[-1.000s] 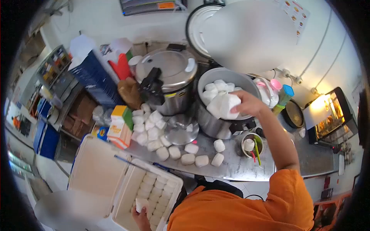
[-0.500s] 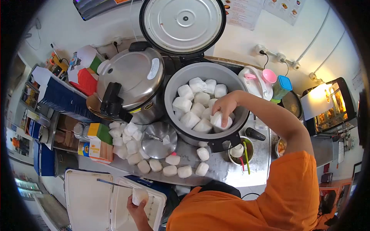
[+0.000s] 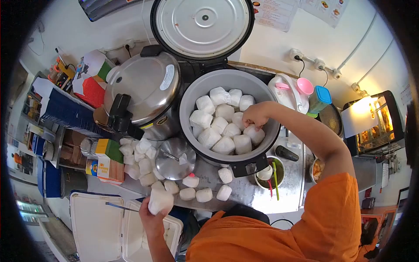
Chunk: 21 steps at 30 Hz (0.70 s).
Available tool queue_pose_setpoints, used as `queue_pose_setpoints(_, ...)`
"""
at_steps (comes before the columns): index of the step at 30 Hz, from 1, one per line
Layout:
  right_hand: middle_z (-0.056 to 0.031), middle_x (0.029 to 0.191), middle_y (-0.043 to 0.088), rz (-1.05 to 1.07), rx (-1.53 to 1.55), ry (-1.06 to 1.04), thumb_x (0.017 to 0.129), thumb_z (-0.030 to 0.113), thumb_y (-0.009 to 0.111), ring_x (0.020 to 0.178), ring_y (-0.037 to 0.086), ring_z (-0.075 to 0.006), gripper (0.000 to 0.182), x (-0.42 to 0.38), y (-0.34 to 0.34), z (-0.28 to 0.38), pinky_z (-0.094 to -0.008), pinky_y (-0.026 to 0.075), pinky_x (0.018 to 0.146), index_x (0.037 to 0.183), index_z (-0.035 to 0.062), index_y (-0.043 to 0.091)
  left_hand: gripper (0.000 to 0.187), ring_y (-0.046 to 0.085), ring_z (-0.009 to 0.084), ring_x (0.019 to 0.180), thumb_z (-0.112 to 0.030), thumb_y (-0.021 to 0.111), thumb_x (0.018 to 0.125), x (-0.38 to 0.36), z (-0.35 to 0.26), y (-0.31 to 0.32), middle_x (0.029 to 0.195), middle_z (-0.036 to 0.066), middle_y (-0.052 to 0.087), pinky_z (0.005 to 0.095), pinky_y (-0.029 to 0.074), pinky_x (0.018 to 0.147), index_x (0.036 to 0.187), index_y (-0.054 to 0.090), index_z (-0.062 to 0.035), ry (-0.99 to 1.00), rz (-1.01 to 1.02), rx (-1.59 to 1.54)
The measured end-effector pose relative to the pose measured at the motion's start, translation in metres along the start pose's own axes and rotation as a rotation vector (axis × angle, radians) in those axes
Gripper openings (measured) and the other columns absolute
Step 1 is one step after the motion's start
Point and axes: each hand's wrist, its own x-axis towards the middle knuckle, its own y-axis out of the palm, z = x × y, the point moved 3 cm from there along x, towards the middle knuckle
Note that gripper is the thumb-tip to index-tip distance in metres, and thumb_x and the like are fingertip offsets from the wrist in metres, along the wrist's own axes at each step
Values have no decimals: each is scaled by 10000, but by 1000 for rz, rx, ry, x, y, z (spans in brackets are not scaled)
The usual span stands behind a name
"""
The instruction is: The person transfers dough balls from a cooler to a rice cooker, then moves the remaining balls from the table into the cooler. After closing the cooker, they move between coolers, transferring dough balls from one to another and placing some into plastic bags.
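Observation:
My left hand (image 3: 152, 222) is closed around a white paper-wrapped packet (image 3: 160, 201), held up over the near edge of an open white cooler box (image 3: 173, 229). Inside the large grey pot (image 3: 187, 98) of an open cooker lie several similar packets (image 3: 224, 112). My right hand (image 3: 256, 114) reaches into the pot from the right, fingers curled and pressed together at the top of a packet (image 3: 254, 135) by the right wall. Its fingertips are partly hidden. More packets (image 3: 204, 195) lie on the metal counter in front of the pot.
The cooker's lid (image 3: 205, 32) stands raised behind the pot. A second, closed steel cooker (image 3: 144, 89) is at left, with a round metal lid (image 3: 174, 168) before it. A container with utensils (image 3: 281, 172) sits at right. Boxes (image 3: 109, 161) and a lit display cabinet (image 3: 377, 120) flank the counter.
My left hand has risen from the cooler box with its packet, towards the counter. The packet under my right hand now sits lower among the others, and that hand's fingers have drawn up to its top.

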Motion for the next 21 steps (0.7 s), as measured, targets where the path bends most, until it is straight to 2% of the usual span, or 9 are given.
queue_pose_setpoints(2, -176, 1206, 697, 124, 171, 160, 710, 255, 898, 1131, 664, -312, 602, -10, -12, 3, -405, 520, 963, 1223, 28, 679, 588, 659, 192, 1057, 43, 793, 658, 13, -17, 30, 1132, 78, 676, 344, 534, 964, 1217, 615, 14, 18, 96, -52)
queue_pose_setpoints(4, -169, 1245, 688, -265, 30, 40, 734, 275, 895, 1120, 676, -276, 632, -55, -59, 61, -405, 534, 939, 1260, 20, 655, 600, 664, 190, 1055, 26, 823, 681, 27, -41, 65, 1150, 82, 677, 344, 534, 966, 1242, 611, 25, 79, 260, -76)
queue_pose_setpoints(6, -171, 1274, 666, -428, 791, -266, 763, 282, 899, 1114, 688, -202, 654, -87, -87, 113, -323, 551, 903, 1303, 25, 633, 616, 675, 194, 1044, 4, 866, 703, 31, -74, 107, 1158, 87, 684, 346, 537, 959, 1260, 605, 41, 130, 341, -45)
queue_pose_setpoints(9, -117, 1194, 684, -326, 1089, -517, 748, 280, 920, 1048, 669, -168, 688, -104, -104, 169, -332, 550, 847, 1316, 54, 603, 799, 645, 217, 1149, -36, 917, 717, 36, -101, 176, 1300, 134, 635, 351, 516, 990, 1399, 504, 24, 181, 484, -121)
queue_pose_setpoints(11, -73, 1101, 685, -461, 717, -452, 740, 241, 926, 990, 651, -137, 621, -99, -110, 171, -296, 536, 804, 1244, 56, 614, 896, 610, 226, 1208, -46, 922, 718, 26, -111, 204, 1376, 152, 577, 359, 496, 1018, 1464, 427, -7, 252, 476, -202)
queue_pose_setpoints(13, -42, 1000, 677, -460, 817, -458, 732, 254, 931, 926, 633, -124, 583, -99, -115, 145, -310, 529, 781, 1174, 50, 611, 995, 574, 235, 1267, -56, 927, 718, 23, -113, 205, 1452, 169, 519, 366, 476, 1046, 1529, 349, -37, 318, 461, -283)
queue_pose_setpoints(17, -167, 1042, 712, -494, -160, -23, 633, 233, 926, 957, 702, -318, 640, -81, -111, 77, -423, 563, 830, 1185, 26, 678, 977, 543, 235, 1296, -4, 865, 766, 17, -83, 166, 1477, 165, 487, 356, 464, 1045, 1555, 295, -80, 413, 436, -92)
queue_pose_setpoints(19, -160, 1092, 720, -55, -331, 332, 517, 197, 946, 1009, 699, -368, 741, -51, -88, 56, -467, 561, 880, 1204, 96, 687, 827, 595, 208, 1180, 39, 796, 808, 16, -58, 133, 1347, 143, 594, 330, 499, 987, 1496, 350, -71, 230, 390, -137)
queue_pose_setpoints(21, -175, 1035, 730, 77, -520, 211, 739, 256, 829, 1068, 708, -316, 360, -14, -33, 1, -457, 561, 879, 1039, 69, 759, 703, 616, 185, 1123, 28, 787, 829, 9, -33, 92, 1258, 126, 636, 324, 506, 957, 1422, 419, -58, 211, 331, -140)
